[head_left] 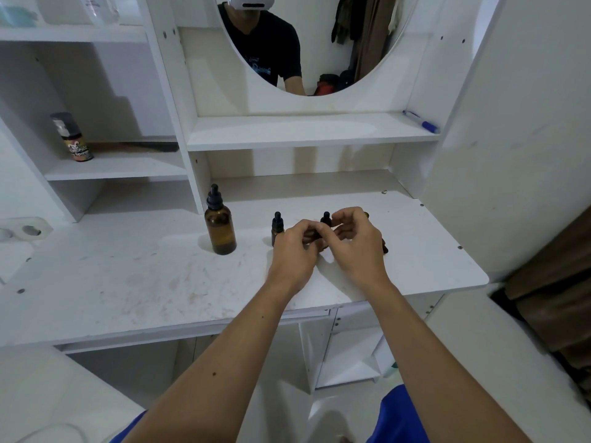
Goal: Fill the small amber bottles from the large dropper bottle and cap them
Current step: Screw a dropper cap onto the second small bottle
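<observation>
- Left hand (295, 247): fingers curled round the body of a small amber glass bottle (315, 236) standing on, or just above, the white laminate desk top (134, 276); most of the bottle hidden behind the knuckles.
- Right hand (353, 233): thumb and fingertips curled in over the black dropper cap (326, 218) of that same bottle, apparently pinching it; contact itself partly hidden.
- Step in hand, by judgement: twisting a cap, on or off; direction not readable, liquid level in the small bottle not visible.
- Just left of the hands: second small amber bottle with black dropper cap (277, 227), upright, capped, untouched, close to the left knuckles.
- Behind the right hand: at least one more dark brown bottle edge (384, 247), mostly covered; capped or not, cannot tell.
- Further left, well apart from the hands: large amber glass dropper bottle with black bulb cap (220, 227), upright, capped, near the shelf divider.
- Next move, if the cap is coming off: cap set down, large bottle opened, dropper loaded, tip centred over a narrow neck.
- Next move, if the cap is going on: firm seating, then a reach to the neighbouring bottle without knocking it.
- Outward: blue marker pen (421, 122) on the upper shelf; labelled spray can (73, 137) on the left shelf.
</observation>
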### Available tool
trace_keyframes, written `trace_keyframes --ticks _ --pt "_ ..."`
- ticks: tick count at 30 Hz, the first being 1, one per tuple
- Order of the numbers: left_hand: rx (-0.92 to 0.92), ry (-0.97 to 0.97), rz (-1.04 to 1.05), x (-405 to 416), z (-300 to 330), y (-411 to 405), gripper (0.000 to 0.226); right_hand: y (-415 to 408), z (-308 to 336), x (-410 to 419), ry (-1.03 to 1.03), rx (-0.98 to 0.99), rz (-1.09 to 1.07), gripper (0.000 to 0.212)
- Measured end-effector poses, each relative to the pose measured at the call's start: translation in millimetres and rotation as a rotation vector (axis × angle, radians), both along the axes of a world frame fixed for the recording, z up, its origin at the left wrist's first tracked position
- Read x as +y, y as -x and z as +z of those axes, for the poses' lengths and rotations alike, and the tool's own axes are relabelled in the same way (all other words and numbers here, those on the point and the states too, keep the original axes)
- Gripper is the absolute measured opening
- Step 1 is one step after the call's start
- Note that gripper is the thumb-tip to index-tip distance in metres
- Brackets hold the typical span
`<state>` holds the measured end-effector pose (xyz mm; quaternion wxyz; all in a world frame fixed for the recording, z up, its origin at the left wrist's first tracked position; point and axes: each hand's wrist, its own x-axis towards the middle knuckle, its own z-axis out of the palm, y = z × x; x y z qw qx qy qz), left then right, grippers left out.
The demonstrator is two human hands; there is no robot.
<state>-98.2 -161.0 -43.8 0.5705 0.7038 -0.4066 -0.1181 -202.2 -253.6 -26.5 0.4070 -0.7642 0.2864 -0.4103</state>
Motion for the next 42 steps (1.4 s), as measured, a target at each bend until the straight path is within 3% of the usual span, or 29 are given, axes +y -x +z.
trace_keyframes --ticks 5,10,13,17,19,26,32,42 --pt "0.011 0.004 0.023 -2.1 0.7 -0.3 0.023 0.4 -3.2 -2.1 0.072 0.030 0.013 0.014" --pt "0.004 0.000 0.029 -2.4 1.2 1.0 0.023 -1.4 -4.9 -3.1 0.116 0.045 0.021 0.022" --pt "0.014 -0.003 0.030 -3.2 0.4 0.9 0.024 -0.9 -6.2 -5.3 0.109 0.056 0.004 0.013" --pt "0.005 -0.001 0.039 -2.7 1.3 2.0 0.024 -2.0 -6.6 -5.2 0.147 0.054 0.019 0.026" --pt "0.013 -0.002 0.041 -3.3 1.3 1.4 0.023 -3.1 -6.8 -6.8 0.193 0.059 0.027 0.021" --pt "0.003 -0.017 0.050 -5.3 0.8 0.7 0.025 -2.6 -6.9 -6.9 0.139 0.062 0.047 0.027" --pt "0.027 -0.018 0.075 -5.3 1.0 0.8 0.024 -4.3 -5.7 -8.4 0.152 0.042 0.030 0.015" --pt "-0.024 -0.034 0.101 -6.4 2.8 3.6 0.025 -8.5 -8.7 -4.7 0.155 0.065 -0.019 0.016"
